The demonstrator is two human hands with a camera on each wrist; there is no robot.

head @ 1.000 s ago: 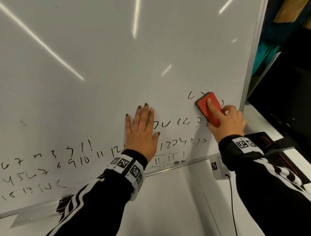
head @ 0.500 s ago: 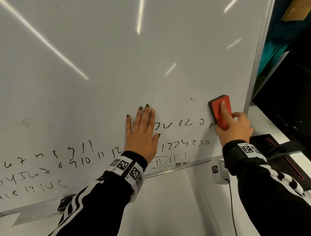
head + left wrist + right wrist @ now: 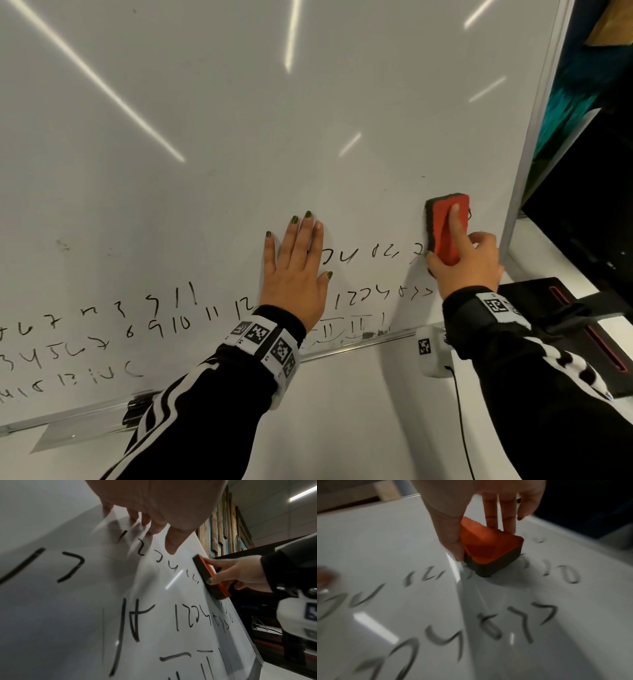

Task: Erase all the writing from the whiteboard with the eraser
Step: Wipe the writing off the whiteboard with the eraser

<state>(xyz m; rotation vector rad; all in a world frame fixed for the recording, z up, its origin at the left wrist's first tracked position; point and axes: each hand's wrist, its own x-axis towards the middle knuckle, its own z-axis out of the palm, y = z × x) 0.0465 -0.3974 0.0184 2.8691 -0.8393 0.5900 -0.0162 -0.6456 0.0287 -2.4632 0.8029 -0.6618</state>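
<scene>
The whiteboard (image 3: 239,120) fills the head view, its upper part wiped, with rows of black handwritten numbers (image 3: 102,329) along its lower part. My right hand (image 3: 469,260) grips a red eraser (image 3: 447,228) with a dark felt face and presses it flat on the board near the right edge, forefinger laid along its back. The eraser (image 3: 210,576) (image 3: 489,551) covers the end of a number row (image 3: 359,255). My left hand (image 3: 296,270) lies flat on the board with fingers straight, left of the eraser.
The board's metal frame (image 3: 534,144) runs just right of the eraser. A tray rail (image 3: 342,349) lines the bottom edge, with dark markers (image 3: 137,411) on it at the left. A black case (image 3: 589,329) lies on a white surface at the right.
My right hand slid the eraser rightward and turned it upright, wiping off the small marks above the number row. The left hand stayed put.
</scene>
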